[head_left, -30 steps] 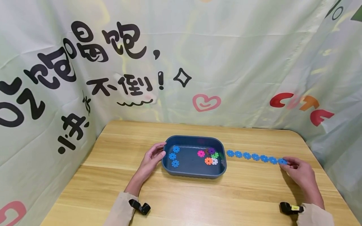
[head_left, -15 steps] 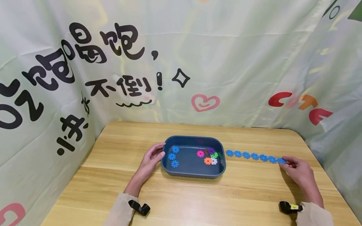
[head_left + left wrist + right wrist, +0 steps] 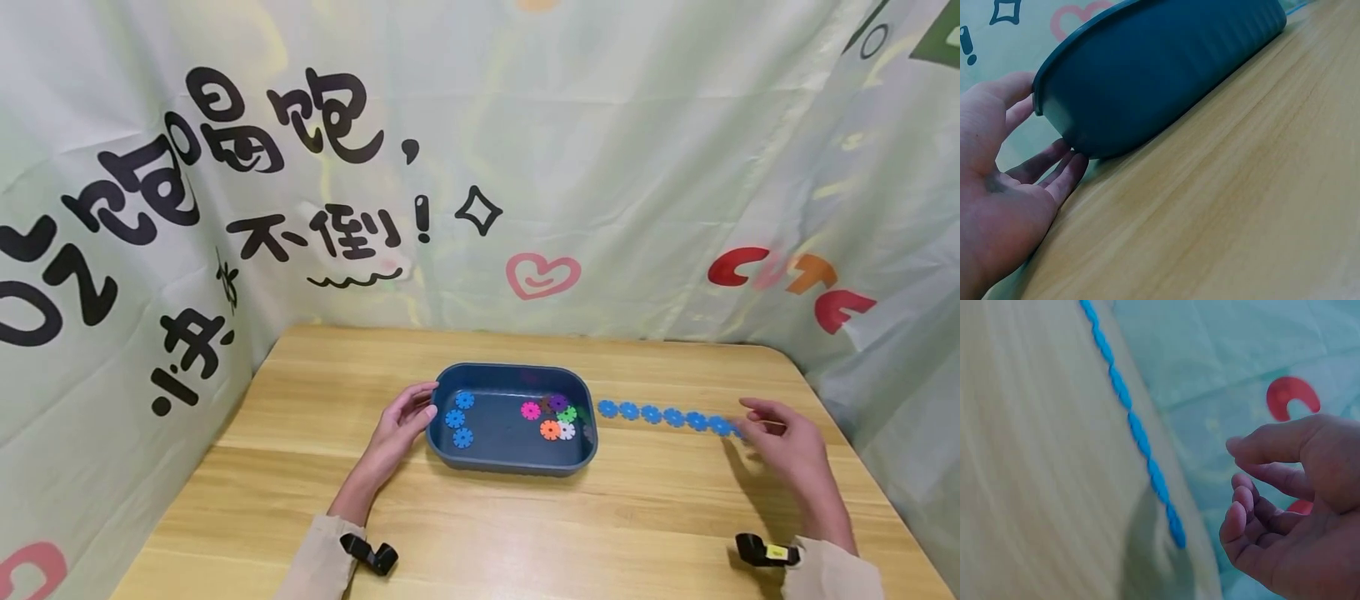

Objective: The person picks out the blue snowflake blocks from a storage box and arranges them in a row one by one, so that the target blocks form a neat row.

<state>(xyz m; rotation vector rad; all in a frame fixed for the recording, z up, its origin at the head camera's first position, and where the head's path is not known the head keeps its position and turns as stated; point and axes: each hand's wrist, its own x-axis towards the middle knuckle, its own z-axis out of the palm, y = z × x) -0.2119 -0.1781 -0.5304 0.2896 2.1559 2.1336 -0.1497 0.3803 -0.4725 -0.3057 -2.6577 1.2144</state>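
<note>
A dark blue tray (image 3: 495, 446) stands on the table, its left end held by my left hand (image 3: 400, 425) with fingertips at the rim and, in the left wrist view, lower fingers (image 3: 1069, 178) against its base. Three blue notched discs (image 3: 455, 418) lie inside on the left. Pink (image 3: 531, 410), purple (image 3: 558, 402), orange (image 3: 551, 430) and other discs cluster on the right. A chain of linked blue discs (image 3: 673, 417) runs rightward from the tray along the table. My right hand (image 3: 791, 442) hovers by its far end, fingers loosely bent and holding nothing; the right wrist view shows a gap from the chain (image 3: 1138, 432).
The wooden table (image 3: 525, 533) has rounded far corners. Behind it and at both sides hangs a pale printed curtain (image 3: 637, 192) close to the edges. A black wrist camera sits on each sleeve, left camera (image 3: 369, 555) and right camera (image 3: 765, 551).
My right hand has let go of the chain's right end, and its fingers have parted and lifted. The left hand and the tray stay put; the head view has shifted slightly.
</note>
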